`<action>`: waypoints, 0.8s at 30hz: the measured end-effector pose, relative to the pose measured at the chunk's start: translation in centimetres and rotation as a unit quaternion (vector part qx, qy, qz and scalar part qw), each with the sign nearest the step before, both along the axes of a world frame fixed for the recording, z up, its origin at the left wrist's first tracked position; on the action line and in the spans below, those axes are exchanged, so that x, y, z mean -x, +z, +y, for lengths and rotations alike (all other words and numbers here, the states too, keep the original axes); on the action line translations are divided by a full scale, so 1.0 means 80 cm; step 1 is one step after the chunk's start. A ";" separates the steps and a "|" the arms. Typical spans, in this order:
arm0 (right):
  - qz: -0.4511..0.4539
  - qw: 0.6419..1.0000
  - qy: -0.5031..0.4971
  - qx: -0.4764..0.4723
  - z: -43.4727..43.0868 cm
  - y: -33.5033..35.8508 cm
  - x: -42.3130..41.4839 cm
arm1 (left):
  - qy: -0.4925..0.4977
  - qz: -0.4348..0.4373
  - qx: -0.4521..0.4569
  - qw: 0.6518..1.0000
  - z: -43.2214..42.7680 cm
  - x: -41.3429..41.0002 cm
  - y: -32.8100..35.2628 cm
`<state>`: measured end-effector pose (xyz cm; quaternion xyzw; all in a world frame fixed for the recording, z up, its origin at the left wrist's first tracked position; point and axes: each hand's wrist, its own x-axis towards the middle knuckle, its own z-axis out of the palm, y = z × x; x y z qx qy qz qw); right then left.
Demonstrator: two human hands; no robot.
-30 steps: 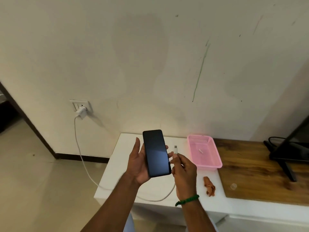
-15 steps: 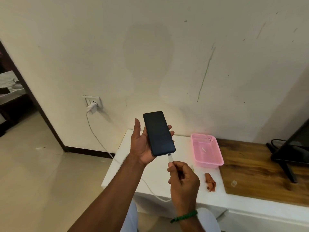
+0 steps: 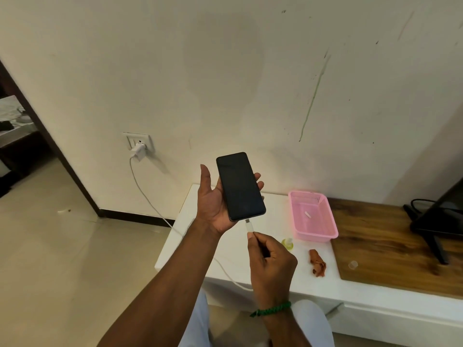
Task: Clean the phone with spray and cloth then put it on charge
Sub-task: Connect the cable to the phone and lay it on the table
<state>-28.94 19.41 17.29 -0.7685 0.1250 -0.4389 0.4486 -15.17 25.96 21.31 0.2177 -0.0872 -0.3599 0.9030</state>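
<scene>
A black phone (image 3: 240, 186) with a dark screen lies in my left hand (image 3: 213, 204), whose fingers wrap its far edge. My right hand (image 3: 270, 261) pinches the white charging cable's plug (image 3: 249, 225), whose tip sits just below the phone's bottom edge. Whether the plug is inside the port I cannot tell. The cable (image 3: 150, 201) runs back to a white charger (image 3: 138, 151) in the wall socket. An orange cloth (image 3: 317, 263) lies crumpled on the white table (image 3: 225, 249). A small yellow spray bottle (image 3: 288, 244) stands beside my right hand.
A pink plastic basket (image 3: 313, 216) holding a small white piece sits on the table. To its right is a wooden surface (image 3: 388, 246) with a small clear cap (image 3: 352, 264) and a black monitor stand (image 3: 436, 221). A doorway opens at far left.
My right hand brought the plug from beside the phone down to its bottom edge. My left hand raised the phone and tilted it. The camera turned a little to the left.
</scene>
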 end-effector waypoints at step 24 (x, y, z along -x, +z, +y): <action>0.028 0.998 -0.030 -0.045 0.004 0.002 -0.001 | 0.011 0.006 -0.009 1.000 -0.002 0.005 -0.001</action>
